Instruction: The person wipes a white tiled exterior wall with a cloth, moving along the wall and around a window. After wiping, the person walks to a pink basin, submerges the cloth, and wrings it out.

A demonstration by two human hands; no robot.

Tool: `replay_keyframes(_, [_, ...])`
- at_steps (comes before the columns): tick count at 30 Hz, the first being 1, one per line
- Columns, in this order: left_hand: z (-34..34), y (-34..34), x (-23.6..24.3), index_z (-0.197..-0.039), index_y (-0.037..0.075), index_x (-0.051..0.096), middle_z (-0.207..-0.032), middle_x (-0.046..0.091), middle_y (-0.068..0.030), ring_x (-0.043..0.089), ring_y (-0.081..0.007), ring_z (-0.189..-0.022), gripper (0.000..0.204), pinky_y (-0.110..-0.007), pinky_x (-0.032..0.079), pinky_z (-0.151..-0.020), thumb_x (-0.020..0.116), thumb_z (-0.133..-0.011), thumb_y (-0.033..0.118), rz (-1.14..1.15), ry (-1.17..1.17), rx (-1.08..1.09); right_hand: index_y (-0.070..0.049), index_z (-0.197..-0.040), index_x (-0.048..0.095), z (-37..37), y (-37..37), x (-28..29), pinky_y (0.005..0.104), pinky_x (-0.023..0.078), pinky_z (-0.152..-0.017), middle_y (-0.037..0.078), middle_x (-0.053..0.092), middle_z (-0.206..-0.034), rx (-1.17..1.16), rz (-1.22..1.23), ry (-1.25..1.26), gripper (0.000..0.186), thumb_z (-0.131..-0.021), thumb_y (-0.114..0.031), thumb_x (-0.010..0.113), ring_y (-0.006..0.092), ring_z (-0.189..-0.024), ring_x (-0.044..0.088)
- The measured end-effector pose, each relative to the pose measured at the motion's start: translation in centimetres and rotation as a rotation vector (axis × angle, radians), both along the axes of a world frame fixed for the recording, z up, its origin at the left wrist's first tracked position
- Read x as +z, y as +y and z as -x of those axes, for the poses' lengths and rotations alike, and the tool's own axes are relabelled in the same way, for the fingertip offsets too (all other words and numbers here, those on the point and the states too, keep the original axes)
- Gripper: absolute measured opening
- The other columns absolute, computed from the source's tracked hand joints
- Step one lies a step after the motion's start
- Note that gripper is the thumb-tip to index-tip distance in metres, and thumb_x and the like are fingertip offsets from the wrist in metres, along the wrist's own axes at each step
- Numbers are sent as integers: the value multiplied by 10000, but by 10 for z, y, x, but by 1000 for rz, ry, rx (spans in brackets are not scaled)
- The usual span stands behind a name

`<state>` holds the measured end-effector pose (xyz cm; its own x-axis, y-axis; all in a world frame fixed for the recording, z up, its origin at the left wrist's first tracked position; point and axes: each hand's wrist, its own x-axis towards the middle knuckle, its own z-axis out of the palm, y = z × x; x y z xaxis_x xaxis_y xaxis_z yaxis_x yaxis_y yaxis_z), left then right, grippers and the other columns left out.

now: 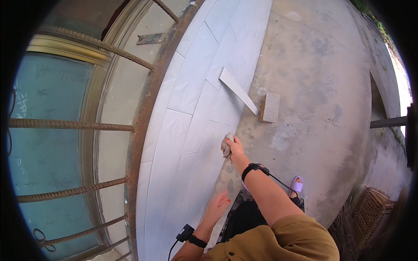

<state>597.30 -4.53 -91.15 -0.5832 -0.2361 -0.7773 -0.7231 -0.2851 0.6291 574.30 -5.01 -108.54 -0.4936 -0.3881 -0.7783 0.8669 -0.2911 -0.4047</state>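
My right hand (236,148) grips a crumpled greyish cloth (226,142) at the edge of the white tiled surface (174,139), with my forearm stretched forward from the lower right. Lower down, my left hand (215,206) is held beside the tiles with its fingers loosely spread and nothing in them. Beyond the cloth, a long white strip (237,90) lies at a slant across the tiles, its near end beside a speckled block (271,107) on the concrete.
Rusty bars (74,123) front a frosted window (48,152) on the left. Concrete (313,95) extends to the right, with a dark pole (387,123) at the far side and a woven basket (372,206) at lower right. My sandalled foot (297,185) stands below.
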Motion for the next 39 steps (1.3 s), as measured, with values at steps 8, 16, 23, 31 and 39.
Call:
replay_keyframes(8, [-19, -48, -33, -1380, 44, 466, -1270, 590, -135, 592, -215, -1155, 403, -326, 441, -993, 514, -987, 120, -204, 19, 138, -57, -1229, 476, 6, -102, -25, 421, 499, -566, 104, 582, -965, -65, -152, -26, 286, -955, -102, 543, 236, -751, 592])
replay_keyframes(16, [36, -63, 84, -1347, 32, 498, -1188, 628, -141, 630, -202, -1078, 372, -301, 480, -923, 489, -977, 76, -214, 162, 142, -41, -1015, 503, 104, -123, 205, 387, 511, -573, 90, 575, -861, -97, -25, 130, 153, -937, -165, 545, 206, -675, 596])
replay_keyframes(23, [86, -17, 164, -1317, 16, 502, -1185, 625, -169, 642, -250, -1073, 340, -357, 499, -941, 480, -998, 130, -65, 17, 65, -38, -1138, 557, 207, -40, 353, 411, 528, -871, 123, 637, -1042, -125, 709, 113, 324, -949, -300, 543, 254, -930, 631])
replay_keyframes(31, [208, 139, 236, -1317, 21, 509, -1174, 636, -160, 643, -238, -1080, 353, -338, 500, -923, 484, -1001, 177, -40, 82, 26, -14, -1112, 618, 273, 357, 317, 417, 536, -880, 126, 688, -1066, -20, 532, 209, 361, -912, -313, 587, 272, -974, 662])
replay_keyframes(39, [394, 331, 256, -1318, 38, 524, -1199, 626, -113, 635, -194, -1065, 372, -305, 481, -918, 519, -981, 195, -117, 110, -244, -50, -1097, 607, 245, 896, 329, 427, 529, -889, 97, 653, -1068, -885, -321, 21, 375, -898, -358, 531, 272, -972, 637])
